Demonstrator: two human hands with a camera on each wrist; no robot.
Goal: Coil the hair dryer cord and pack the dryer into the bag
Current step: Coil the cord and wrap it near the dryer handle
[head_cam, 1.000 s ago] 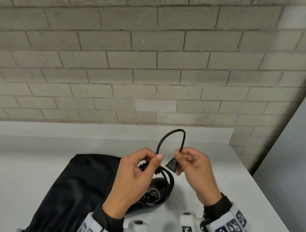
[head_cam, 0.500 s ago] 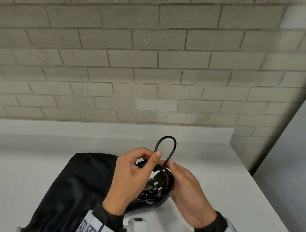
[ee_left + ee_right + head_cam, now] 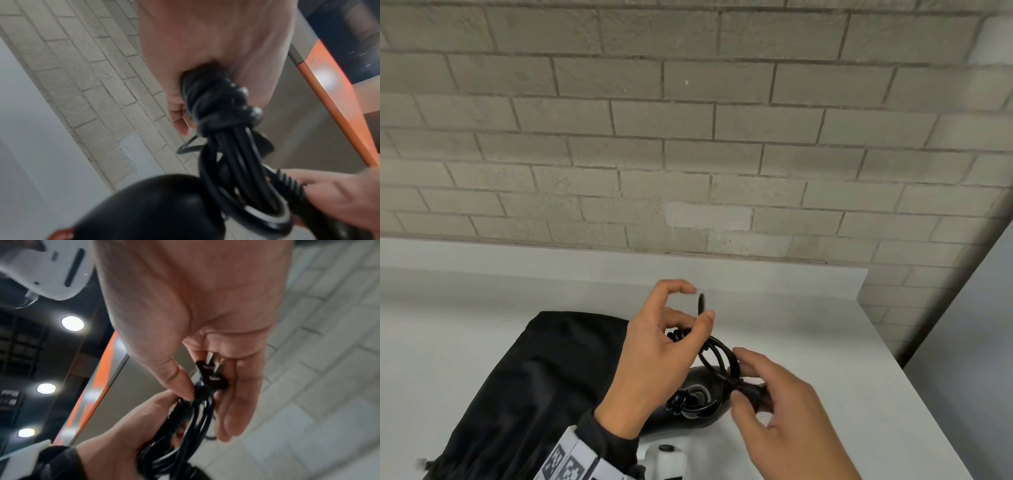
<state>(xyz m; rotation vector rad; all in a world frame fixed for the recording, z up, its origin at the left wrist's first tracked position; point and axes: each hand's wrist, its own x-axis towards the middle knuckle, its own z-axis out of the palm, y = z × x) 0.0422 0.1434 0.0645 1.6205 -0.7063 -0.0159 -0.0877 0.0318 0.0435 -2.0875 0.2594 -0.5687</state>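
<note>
My left hand [image 3: 688, 329] holds the coiled black cord [image 3: 717, 359] just above the black hair dryer [image 3: 688, 419], which lies on the table. In the left wrist view the cord bundle [image 3: 222, 113], wrapped round with turns of cord, runs out of my palm. My right hand [image 3: 748, 380] pinches the plug [image 3: 755, 394] at the coil's right side; its prongs [image 3: 211, 365] show between thumb and fingers. A short end of cord loop [image 3: 701, 303] sticks up by my left thumb. The black bag [image 3: 534, 377] lies flat to the left, partly under my left forearm.
The white table [image 3: 825, 325] ends at a brick wall [image 3: 688, 137] behind and at an edge on the right. A white wrist-camera mount [image 3: 667, 459] shows at the bottom.
My right hand carried the plug down behind the coil and out to its right side. The tall cord loop above my hands has shrunk to a short stub.
</note>
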